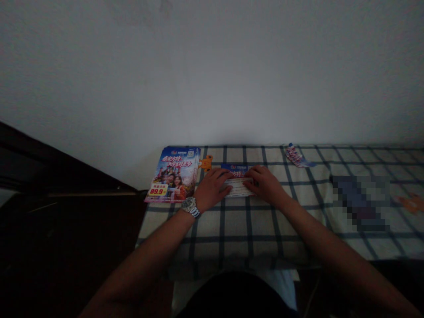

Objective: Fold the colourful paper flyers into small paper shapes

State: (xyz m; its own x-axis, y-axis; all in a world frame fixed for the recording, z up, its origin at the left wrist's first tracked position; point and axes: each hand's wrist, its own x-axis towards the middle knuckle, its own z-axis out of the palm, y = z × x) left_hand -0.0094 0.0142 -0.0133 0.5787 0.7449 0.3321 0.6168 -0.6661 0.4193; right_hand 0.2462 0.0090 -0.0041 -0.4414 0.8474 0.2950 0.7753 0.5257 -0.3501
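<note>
A flyer (239,188) lies on the checked cloth in front of me. Its lower part is folded up, so a pale side with lines of print faces me below a blue printed top strip. My left hand (213,187), with a metal watch on the wrist, is closed on the flyer's left side. On the opposite side my right hand (264,184) grips the flyer, fingers bent over the fold. A stack of similar flyers (174,174), blue and pink with a yellow price label, rests left of my left hand.
Further right, a pleated paper piece (294,157) lies near the wall (212,79). A dark, pixelated object (359,203) is on the right part of the checked tablecloth (218,240). The table's left edge borders a dark area.
</note>
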